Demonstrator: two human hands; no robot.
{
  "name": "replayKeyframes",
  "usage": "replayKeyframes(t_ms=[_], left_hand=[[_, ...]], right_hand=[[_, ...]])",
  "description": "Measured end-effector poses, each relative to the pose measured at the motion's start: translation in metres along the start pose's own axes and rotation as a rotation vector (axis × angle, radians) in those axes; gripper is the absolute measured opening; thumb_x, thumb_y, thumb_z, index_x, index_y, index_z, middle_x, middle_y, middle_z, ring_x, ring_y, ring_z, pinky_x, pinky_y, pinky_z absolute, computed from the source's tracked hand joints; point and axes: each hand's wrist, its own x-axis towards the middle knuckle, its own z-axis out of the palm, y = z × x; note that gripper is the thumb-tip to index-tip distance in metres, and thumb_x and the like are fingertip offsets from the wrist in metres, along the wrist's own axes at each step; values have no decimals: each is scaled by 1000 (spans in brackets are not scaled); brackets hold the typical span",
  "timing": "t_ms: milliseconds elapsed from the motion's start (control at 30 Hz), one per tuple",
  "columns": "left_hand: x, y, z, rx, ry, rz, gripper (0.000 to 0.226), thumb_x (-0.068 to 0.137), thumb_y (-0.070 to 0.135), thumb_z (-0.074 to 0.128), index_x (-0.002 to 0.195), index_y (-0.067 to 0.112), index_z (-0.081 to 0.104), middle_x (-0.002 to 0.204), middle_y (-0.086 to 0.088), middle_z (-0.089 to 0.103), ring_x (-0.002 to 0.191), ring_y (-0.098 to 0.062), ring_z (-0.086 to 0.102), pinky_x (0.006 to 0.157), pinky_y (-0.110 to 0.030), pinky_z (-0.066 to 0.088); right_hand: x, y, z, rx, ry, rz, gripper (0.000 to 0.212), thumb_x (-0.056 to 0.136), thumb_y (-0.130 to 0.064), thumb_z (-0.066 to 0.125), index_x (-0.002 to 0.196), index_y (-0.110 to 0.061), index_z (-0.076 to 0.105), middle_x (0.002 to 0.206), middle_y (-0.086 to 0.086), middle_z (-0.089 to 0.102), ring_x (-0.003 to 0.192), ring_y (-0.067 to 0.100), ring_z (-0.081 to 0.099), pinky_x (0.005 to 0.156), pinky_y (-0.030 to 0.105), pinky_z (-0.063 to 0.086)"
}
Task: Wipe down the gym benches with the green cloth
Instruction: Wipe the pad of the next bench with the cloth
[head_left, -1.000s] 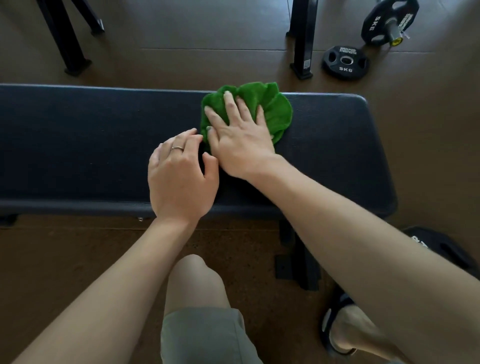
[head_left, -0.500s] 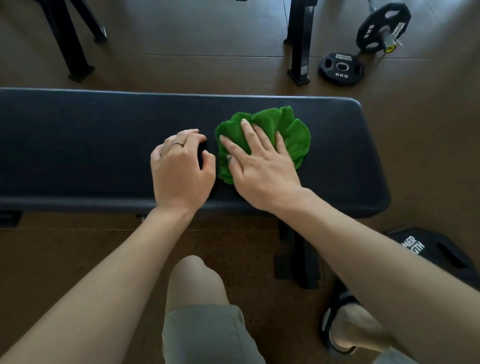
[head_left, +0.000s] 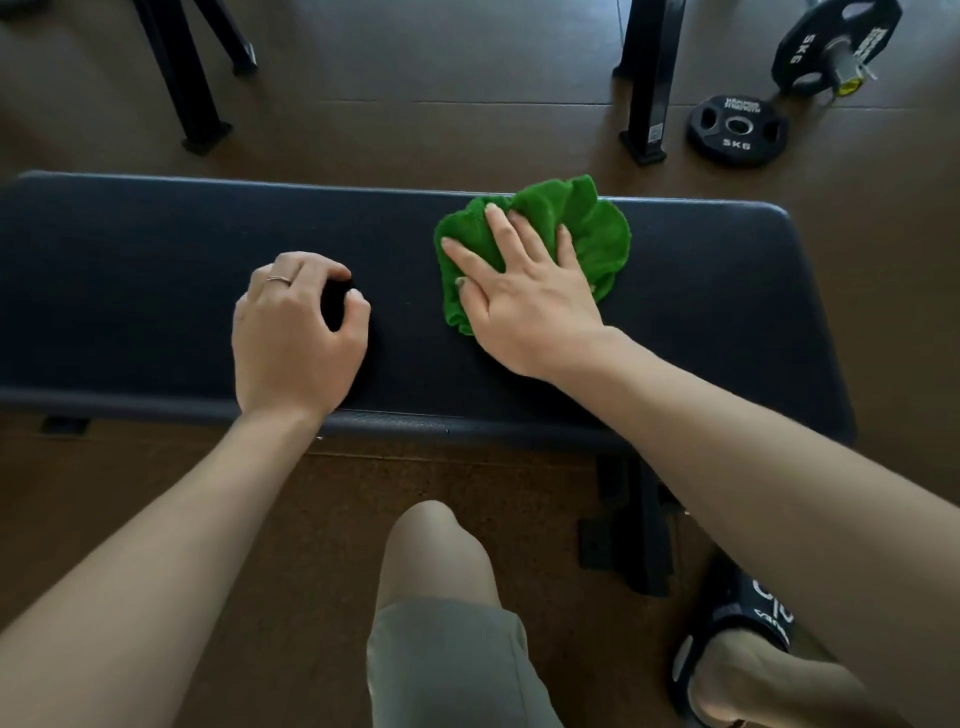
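Green cloth (head_left: 582, 234) bunched on padded desk (head_left: 156, 270), toward its right end, far folds reaching over the far edge. Right hand (head_left: 524, 296) flat on top of cloth, fingers (head_left: 501, 228) straight and spread, pressing rather than gripping.

Left hand (head_left: 296, 338) planted on desk left of cloth, near front edge; fingers curled under, holding nothing; ring (head_left: 279, 279) visible.

Change since a second ago: cloth and right hand shifted rightward along desk, from touching left hand to well apart from it. Half a second ago cloth sat nearer the front edge; now back at the far edge. Left hand unmoved on desk, fingers curled tighter.

Judgement: back-and-forth wiping stroke in progress, advancing toward the right end. Strip of desk right of cloth apparently not yet covered; long stretch left of left hand cannot be judged wiped or not.

Beyond far edge of desk, on floor: weight plate (head_left: 735, 130) marked 5KG, lying flat.
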Motion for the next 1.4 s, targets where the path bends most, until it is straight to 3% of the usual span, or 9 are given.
replayKeyframes(t_ms=[200, 333, 467, 667, 967, 1133, 1233, 1400], left_hand=[[0, -2, 1, -7, 7, -1, 33, 96, 37, 51, 115, 16, 70, 123, -1, 68, 114, -26, 59, 96, -45, 48], [-1, -1, 0, -9, -6, -2, 34, 97, 37, 51, 117, 16, 70, 124, 0, 68, 115, -25, 58, 97, -43, 48], [-2, -2, -1, -7, -9, -11, 33, 97, 35, 51, 118, 17, 70, 125, 0, 67, 117, -25, 58, 98, -43, 47], [-2, -4, 1, -36, -4, -23, 35, 97, 34, 47, 117, 18, 71, 124, 2, 68, 117, -24, 58, 100, -41, 46], [-4, -3, -3, -71, -7, -42, 38, 98, 28, 40, 118, 18, 71, 125, 2, 68, 117, -21, 58, 99, -40, 47], [-4, -3, -2, -84, -9, -67, 40, 95, 22, 40, 118, 17, 72, 128, 3, 68, 120, -23, 57, 100, -39, 44], [-5, -2, 0, -85, -8, -72, 41, 94, 22, 40, 118, 17, 72, 127, 3, 69, 119, -22, 57, 101, -38, 44], [-4, -3, 0, -81, -5, -61, 45, 92, 25, 35, 117, 17, 72, 125, 2, 69, 116, -24, 57, 98, -41, 45]], right_hand=[[-97, -20, 21, -19, 81, -156, 52, 109, -47, 25, 161, -42, 25, 173, 6, 10, 160, 26, 8, 127, 59, 5], [-52, -23, 14, -15, 59, -179, 50, 109, -48, 20, 160, -47, 25, 173, 3, 10, 160, 23, 6, 127, 60, 3], [-1, -37, 9, -35, 21, -86, 53, 109, -49, 16, 162, -46, 17, 174, 5, 0, 160, 24, 0, 126, 61, -1], [-98, -26, 27, -90, 89, -211, 52, 110, -48, 24, 162, -41, 24, 172, 9, 11, 159, 29, 11, 126, 59, 11], [-43, -62, 30, -142, 115, -325, 54, 109, -53, 21, 160, -37, 31, 171, 14, 17, 158, 33, 15, 122, 68, 16], [-90, -8, 28, -245, 143, -453, 52, 111, -49, 31, 161, -37, 29, 171, 15, 18, 156, 32, 24, 123, 60, 25], [-106, 21, 26, -269, 145, -437, 51, 111, -47, 34, 161, -37, 29, 171, 14, 19, 156, 31, 25, 123, 57, 27], [-79, -36, 38, -222, 188, -372, 55, 108, -49, 36, 159, -30, 37, 168, 21, 22, 153, 39, 28, 119, 65, 28]])
